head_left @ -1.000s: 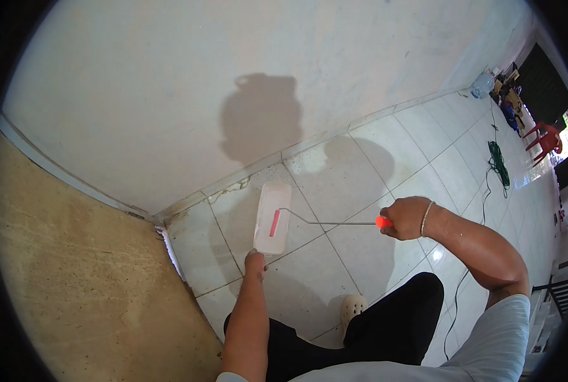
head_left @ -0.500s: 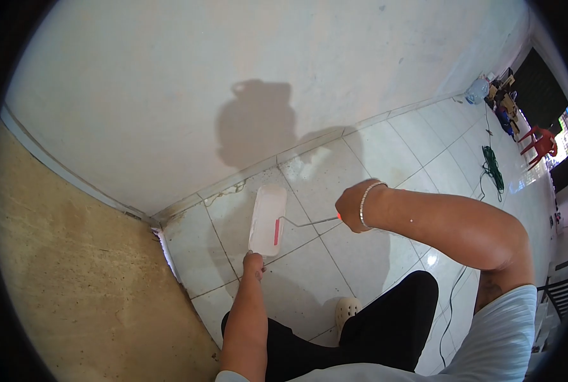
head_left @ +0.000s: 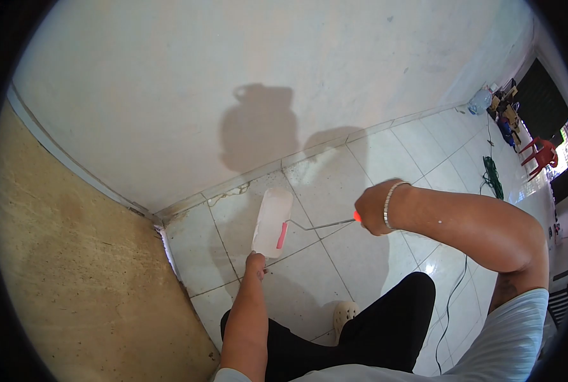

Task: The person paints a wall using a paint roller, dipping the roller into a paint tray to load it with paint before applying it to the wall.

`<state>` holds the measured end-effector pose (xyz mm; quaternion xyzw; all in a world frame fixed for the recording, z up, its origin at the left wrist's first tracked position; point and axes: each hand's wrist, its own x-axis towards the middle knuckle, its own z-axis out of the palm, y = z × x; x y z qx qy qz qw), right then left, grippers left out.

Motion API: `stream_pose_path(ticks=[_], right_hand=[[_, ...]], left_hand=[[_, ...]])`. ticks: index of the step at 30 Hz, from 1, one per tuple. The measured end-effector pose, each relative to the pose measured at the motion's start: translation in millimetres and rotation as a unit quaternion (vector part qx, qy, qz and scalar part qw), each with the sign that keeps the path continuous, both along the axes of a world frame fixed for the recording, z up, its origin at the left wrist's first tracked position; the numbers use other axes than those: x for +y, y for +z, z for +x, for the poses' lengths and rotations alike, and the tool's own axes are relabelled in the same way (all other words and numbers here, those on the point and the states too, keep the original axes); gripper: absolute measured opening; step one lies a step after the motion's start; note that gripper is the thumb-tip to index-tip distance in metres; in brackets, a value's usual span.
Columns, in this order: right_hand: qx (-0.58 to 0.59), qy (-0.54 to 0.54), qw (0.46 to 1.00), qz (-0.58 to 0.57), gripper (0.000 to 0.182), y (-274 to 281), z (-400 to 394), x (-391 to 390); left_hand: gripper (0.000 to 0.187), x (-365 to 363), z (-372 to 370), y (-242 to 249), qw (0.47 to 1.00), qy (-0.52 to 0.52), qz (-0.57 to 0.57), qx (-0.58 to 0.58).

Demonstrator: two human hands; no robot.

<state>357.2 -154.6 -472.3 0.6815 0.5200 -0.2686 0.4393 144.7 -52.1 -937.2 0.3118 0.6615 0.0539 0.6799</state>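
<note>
White plastered wall (head_left: 233,76) fills the upper half of the view, with a head-shaped shadow (head_left: 258,127) cast on it. Tan, stained wall (head_left: 86,267) meets it at the corner on the left. Pale glossy floor tiles (head_left: 373,153) run from the corner away to the right, with grey grout lines and a dirty strip along the skirting.

Person crouched or seated low: black trouser leg (head_left: 366,331) and a light shirt sleeve (head_left: 519,331) at the bottom edge, one pale clog (head_left: 345,314) flat on the tiles.

Right forearm crosses in from the right. Right hand (head_left: 374,208), beaded bracelet (head_left: 389,204) at the wrist, is closed around the orange grip (head_left: 357,217) of a paint roller (head_left: 273,222). Thin bent wire frame (head_left: 315,225) runs from the grip to the roller sleeve, which is whitish with a red core showing, held just above or on the tiles near the corner; cannot tell whether it touches the floor.

Left arm reaches straight forward from the bottom. Left hand (head_left: 256,264) has its fingers bunched narrow, tips touching the near end of the roller sleeve.

Far right, well apart: red plastic chairs (head_left: 538,149), a green coil of cord (head_left: 490,172), a dark cable (head_left: 452,305) trailing over the tiles, a clear water jug (head_left: 479,100) by the wall, and assorted clutter too small to make out.
</note>
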Motion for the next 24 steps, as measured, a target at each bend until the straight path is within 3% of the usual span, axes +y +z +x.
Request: stream_pose_path(ticks=[2, 4, 8, 10, 13, 19, 21, 23, 24], right_hand=[[0.006, -0.018, 1.000, 0.007, 0.024, -0.6, 8.5, -13.9], [0.011, -0.045, 0.999, 0.017, 0.032, 2.3, 12.2, -24.2], [0.021, -0.069, 0.997, 0.033, 0.032, 8.7, 24.6, -41.5], [0.022, -0.077, 0.995, 0.052, 0.032, 7.0, 33.5, -54.8], [0.041, -0.080, 0.992, 0.089, 0.030, 5.2, 48.9, -80.1], [0.146, -0.175, 0.922, 0.313, 0.034, -17.0, 54.2, -130.9], [0.129, -0.199, 0.902, 0.360, 0.035, -39.3, 49.0, -145.2], [0.139, -0.238, 0.880, 0.386, 0.036, -61.4, 43.9, -158.9], [0.130, -0.274, 0.869, 0.392, 0.037, -65.1, 36.3, -161.7]], left_hand=[[0.018, 0.4, 1.4, 6.3, 1.000, -0.001, 0.000, 0.001], [0.036, 2.0, 1.5, 9.4, 0.998, -0.062, -0.002, -0.001], [0.036, 1.9, -2.7, 6.0, 0.998, -0.052, 0.011, -0.014], [0.022, 1.1, -1.5, 2.2, 1.000, -0.015, 0.021, -0.006], [0.022, -0.6, -3.9, 1.5, 0.999, -0.018, 0.028, -0.013], [0.021, 5.0, -9.1, 8.6, 0.997, -0.056, 0.021, -0.039], [0.021, 4.0, -13.9, 0.5, 0.993, -0.088, 0.046, -0.058], [0.023, -0.3, -14.2, 32.1, 0.983, -0.165, 0.082, 0.011], [0.025, -5.9, -17.1, 29.1, 0.988, -0.103, 0.116, -0.022]])
